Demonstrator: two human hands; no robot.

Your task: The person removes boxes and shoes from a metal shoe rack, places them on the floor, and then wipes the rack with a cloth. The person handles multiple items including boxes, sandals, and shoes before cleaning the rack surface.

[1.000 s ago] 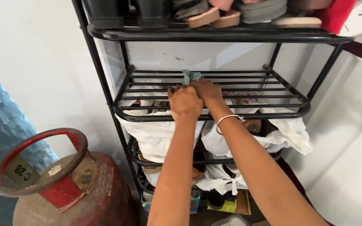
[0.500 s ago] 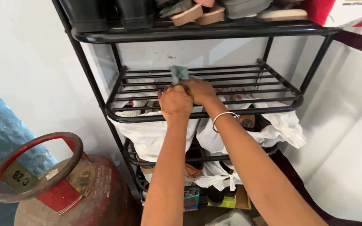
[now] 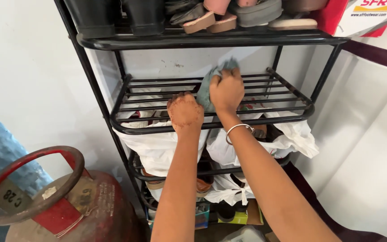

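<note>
A black metal shoe rack [image 3: 126,127] stands against a white wall. My right hand [image 3: 227,92], with a silver bangle at the wrist, is closed on a grey-green cloth [image 3: 206,89] and holds it lifted above the bars of the bare middle shelf. My left hand [image 3: 185,112] rests palm down on the front bars of that shelf, just left of the cloth, with nothing in it.
Boots, sandals and a red-and-white box [image 3: 359,15] fill the top shelf. White plastic bags [image 3: 162,148] with shoes hang on the lower shelves. A red gas cylinder [image 3: 63,206] stands at the lower left. White wall panels are on the right.
My right hand has lifted the cloth up off the shelf bars and moved a little right. The left hand has stayed on the front bars. The view has shifted slightly.
</note>
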